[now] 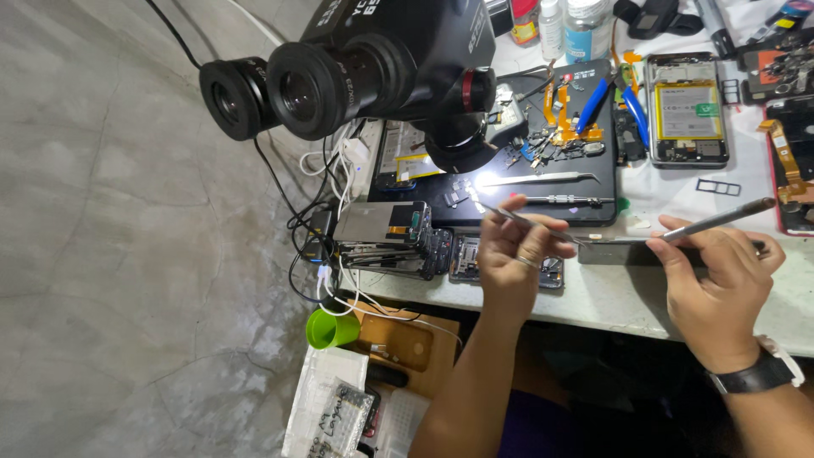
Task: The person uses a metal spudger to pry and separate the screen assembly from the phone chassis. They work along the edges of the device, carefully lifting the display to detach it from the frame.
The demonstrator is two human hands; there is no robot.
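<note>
At frame centre the left hand [519, 254] pinches slim metal tweezers [543, 229] while the right hand [716, 284] grips a thin grey metal tool [721, 219], both tips meeting over what seems a small part, work apparently unfinished.

One view only, from a camera worn on the person's head, looking steeply down and slightly forward at a workbench [610, 297]. It sits close: a black microscope [373, 64] looms large at the upper left of centre, its eyepieces turned toward the lens. The left hand [513, 259] at centre and the right hand [721, 280] at lower right fill the near foreground. The whole left half of the frame shows grey floor [110, 254], tilted by the wide lens.
</note>
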